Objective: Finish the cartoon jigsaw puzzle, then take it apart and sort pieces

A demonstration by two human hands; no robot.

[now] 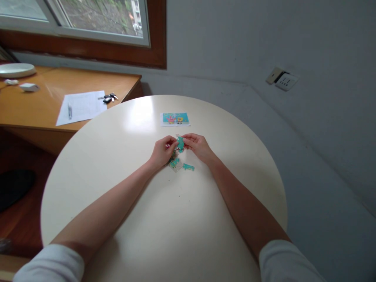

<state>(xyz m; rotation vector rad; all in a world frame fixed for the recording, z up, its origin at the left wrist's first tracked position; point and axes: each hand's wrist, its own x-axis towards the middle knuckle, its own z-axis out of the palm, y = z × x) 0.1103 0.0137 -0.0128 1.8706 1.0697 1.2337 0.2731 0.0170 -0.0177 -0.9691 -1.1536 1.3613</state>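
Between my two hands a small teal section of jigsaw puzzle (180, 142) is held up over the table. My left hand (164, 150) pinches its left side with thumb and finger. On the other side, my right hand (198, 146) grips the right edge, fingers closed. Loose jigsaw pieces (175, 163) in teal, yellow and grey lie in a small heap below, partly hidden by my left hand. A separate teal strip of pieces (188, 167) rests just right of the heap. Beyond my hands lies a printed cartoon picture (175, 119) with a pink and a yellow figure.
The round white table (141, 235) spreads beneath both arms. At the left a wooden desk (44, 111) bears a paper sheet (84, 105), a pen (69, 111), and keys (109, 98). A wall socket (286, 81) is on the right, a window (102, 17) at upper left.
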